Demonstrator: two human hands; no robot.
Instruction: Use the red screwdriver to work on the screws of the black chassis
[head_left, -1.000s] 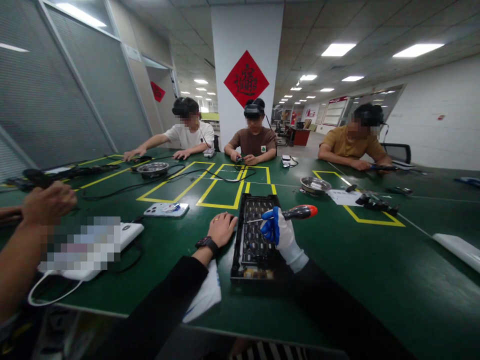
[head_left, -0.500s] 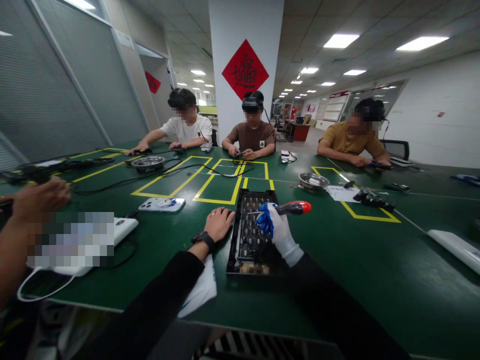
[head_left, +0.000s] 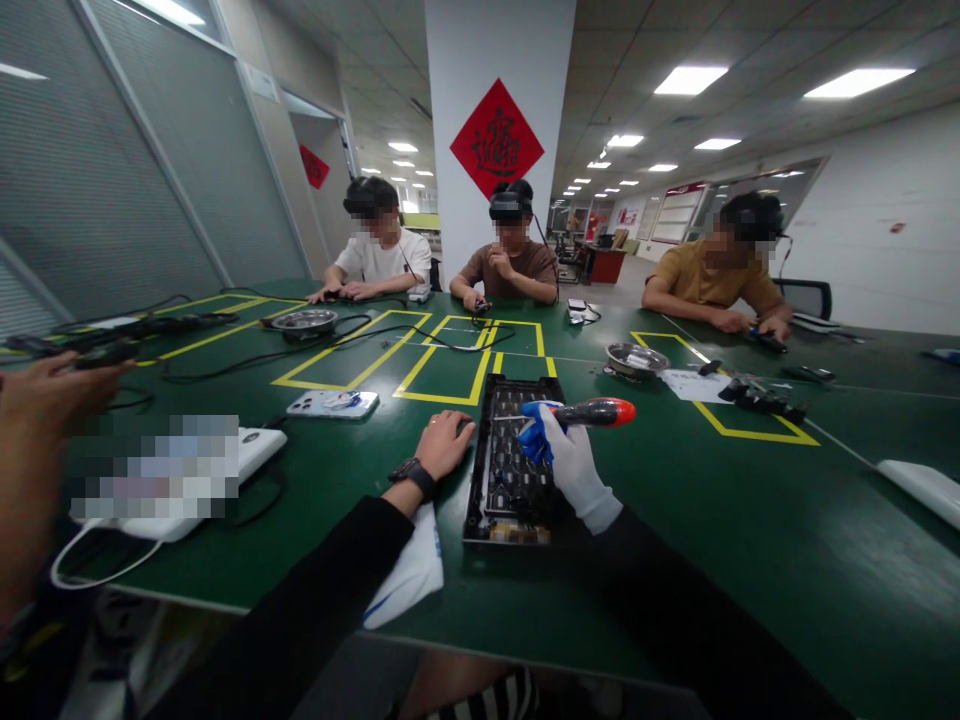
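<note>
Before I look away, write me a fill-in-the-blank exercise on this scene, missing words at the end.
1. The right grip, gloved in white and ____, holds a screwdriver.
2. The smartwatch is on the wearer's ____ wrist.
3. The tabletop under the black casing is coloured ____.
4. The diamond-shaped sign is ____ with black characters.

Missing words: blue; left; green; red.

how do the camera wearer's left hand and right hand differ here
The left hand is bare; the right hand wears a white-and-blue glove. The left hand rests open on the green table beside the black tray, while the right hand is closed around a screwdriver over it. Both come out of black sleeves.
</note>
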